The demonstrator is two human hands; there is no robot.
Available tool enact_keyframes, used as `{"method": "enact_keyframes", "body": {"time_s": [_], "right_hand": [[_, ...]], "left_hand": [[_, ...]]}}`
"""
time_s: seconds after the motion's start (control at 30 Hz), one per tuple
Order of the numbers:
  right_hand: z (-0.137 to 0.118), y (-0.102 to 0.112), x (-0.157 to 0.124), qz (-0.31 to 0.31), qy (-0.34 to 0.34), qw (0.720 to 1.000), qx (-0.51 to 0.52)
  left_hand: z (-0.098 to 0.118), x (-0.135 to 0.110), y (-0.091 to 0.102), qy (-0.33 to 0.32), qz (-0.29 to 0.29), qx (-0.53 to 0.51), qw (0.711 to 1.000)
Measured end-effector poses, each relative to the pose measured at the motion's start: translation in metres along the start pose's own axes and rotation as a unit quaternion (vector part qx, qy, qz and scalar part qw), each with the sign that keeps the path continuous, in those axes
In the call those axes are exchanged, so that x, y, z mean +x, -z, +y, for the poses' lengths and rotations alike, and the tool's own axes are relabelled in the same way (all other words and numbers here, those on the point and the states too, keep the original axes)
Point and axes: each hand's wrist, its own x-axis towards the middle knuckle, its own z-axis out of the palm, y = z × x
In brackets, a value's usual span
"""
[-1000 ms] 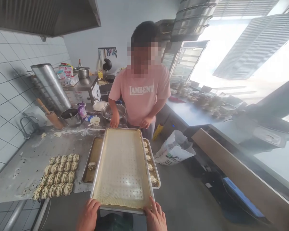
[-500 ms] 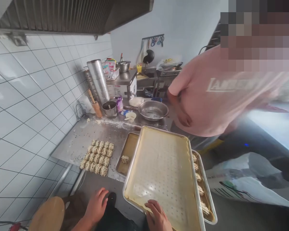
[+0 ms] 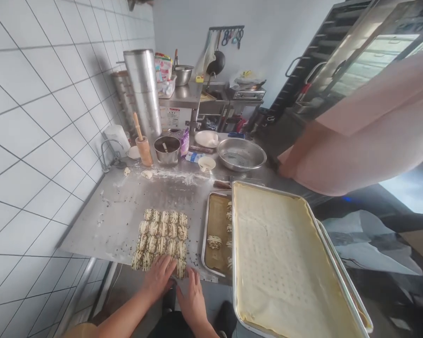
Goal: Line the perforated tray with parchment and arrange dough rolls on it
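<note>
My left hand [image 3: 159, 278] lies with its fingers stretched over the near row of striped dough pieces [image 3: 161, 237] laid in rows on the steel table [image 3: 120, 211]. My right hand [image 3: 192, 299] is open beside it at the table's front edge, fingertips near the last piece. To the right a large lined baking tray [image 3: 285, 263] rests on top of a smaller tray [image 3: 216, 225] that holds a few dough pieces.
Another person in a pink shirt [image 3: 366, 136] leans in from the right. A steel bowl [image 3: 240, 154], a pot [image 3: 167, 149], a rolling pin [image 3: 143, 141] and a foil roll [image 3: 143, 89] stand at the table's back. White tiled wall on the left.
Both hands let go of the large tray and moved left to the dough pieces. My view swung left and the other person shifted to the right.
</note>
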Motion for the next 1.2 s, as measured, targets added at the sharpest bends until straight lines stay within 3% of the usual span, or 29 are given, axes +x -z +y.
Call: {"method": "enact_keyframes", "body": {"time_s": [0.13,0.37,0.6,0.77,1.0,1.2], "right_hand": [[-0.003,-0.037,0.009,0.021,-0.027,0.999,-0.021],[-0.018,-0.060,0.019,0.057,-0.032,0.997,-0.033],[-0.037,-0.072,0.019,0.062,-0.046,0.996,-0.054],[-0.061,-0.090,0.014,0.037,-0.027,0.998,-0.037],[-0.071,-0.080,0.025,-0.052,0.003,0.984,-0.170],[-0.057,-0.084,0.042,-0.073,0.036,0.973,-0.218]], "left_hand": [[-0.017,0.014,-0.008,-0.013,-0.016,-0.006,1.000],[-0.035,0.013,-0.018,-0.055,-0.017,0.008,0.998],[-0.059,0.018,-0.002,-0.120,-0.028,0.003,0.992],[-0.088,-0.009,0.011,-0.093,-0.039,-0.021,0.995],[-0.145,-0.053,0.013,-0.046,-0.004,0.002,0.999],[-0.163,-0.044,0.002,-0.130,0.056,0.097,0.985]]}}
